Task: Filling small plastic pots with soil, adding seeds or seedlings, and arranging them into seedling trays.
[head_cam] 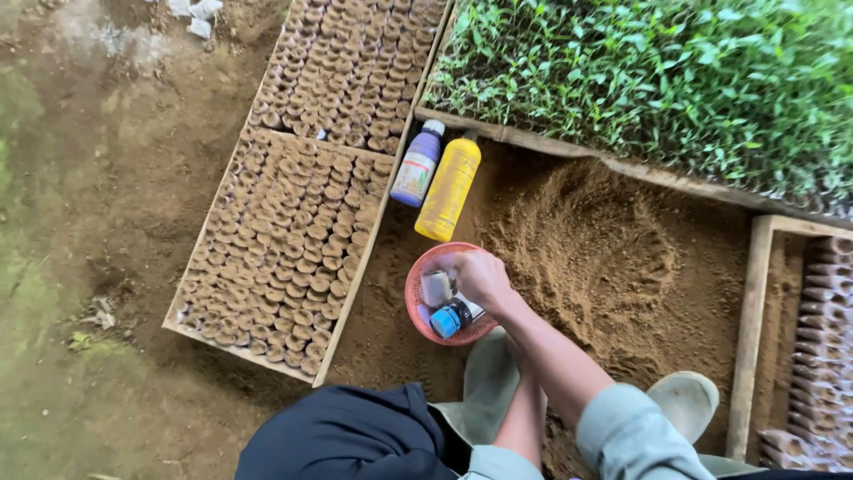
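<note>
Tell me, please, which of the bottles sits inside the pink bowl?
The small dark bottle with the blue cap lies in the pink bowl; the yellow bottle and purple bottle lie on the soil outside it.

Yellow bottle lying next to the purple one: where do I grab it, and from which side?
Grip the yellow bottle around its mid-body, coming straight down from above. It lies flat on the soil, cap toward the wooden frame, bottom toward the pink bowl. The purple bottle crowds one long side, so fingers probably fit better lower down, past the purple bottle's base.
</note>
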